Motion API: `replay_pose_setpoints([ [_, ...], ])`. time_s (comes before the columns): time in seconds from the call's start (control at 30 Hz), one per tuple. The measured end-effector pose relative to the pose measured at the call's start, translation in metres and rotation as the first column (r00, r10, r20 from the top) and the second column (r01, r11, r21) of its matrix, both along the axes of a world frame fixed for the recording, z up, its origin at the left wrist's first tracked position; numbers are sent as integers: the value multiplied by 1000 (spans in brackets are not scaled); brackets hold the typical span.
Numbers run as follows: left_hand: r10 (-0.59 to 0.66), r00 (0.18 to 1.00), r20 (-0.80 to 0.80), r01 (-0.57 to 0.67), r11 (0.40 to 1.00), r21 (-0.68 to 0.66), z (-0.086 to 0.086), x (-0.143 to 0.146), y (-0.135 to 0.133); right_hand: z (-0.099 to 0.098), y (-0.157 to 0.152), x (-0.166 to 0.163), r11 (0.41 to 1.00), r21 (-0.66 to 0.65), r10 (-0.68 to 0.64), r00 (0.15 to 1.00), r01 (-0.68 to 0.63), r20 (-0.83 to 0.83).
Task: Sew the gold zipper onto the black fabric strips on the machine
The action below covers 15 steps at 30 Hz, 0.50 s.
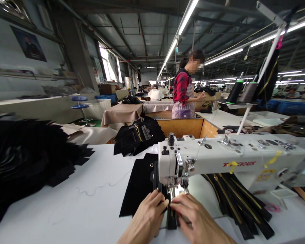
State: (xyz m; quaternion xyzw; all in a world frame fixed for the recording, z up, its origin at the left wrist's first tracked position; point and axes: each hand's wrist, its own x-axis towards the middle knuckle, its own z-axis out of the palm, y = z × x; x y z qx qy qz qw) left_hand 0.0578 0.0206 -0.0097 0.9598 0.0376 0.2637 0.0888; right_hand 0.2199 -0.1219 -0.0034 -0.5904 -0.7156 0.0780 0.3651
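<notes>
A white sewing machine [231,162] stands on the white table [91,189]. Under its presser foot [176,189] lies a black fabric piece [139,184] with a narrow black strip [171,220] running toward me. My left hand [148,217] rests on the black fabric just left of the needle, fingers bent and pressing it down. On the strip right of the needle lies my right hand [195,217], its fingertips pinched on the strip's edge. The two hands nearly touch in front of the foot.
A heap of black fabric pieces [25,162] fills the table's left side. Black zipper strips [241,206] lie under the machine arm. A black bundle [137,135] sits at the back. Thread cones [241,91] stand at the right. A person in a red plaid shirt [185,91] stands behind.
</notes>
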Motion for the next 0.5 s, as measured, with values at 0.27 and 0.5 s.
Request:
replay_pose_setpoints([
  [0.27, -25, 999, 37, 25, 999, 23, -4, 2, 3, 2, -1, -1, 999, 22, 38, 999, -38, 4],
  [0.5, -13, 999, 34, 11, 998, 65, -1, 4, 4, 2, 1, 0, 1000, -8, 3, 1000, -3, 15],
])
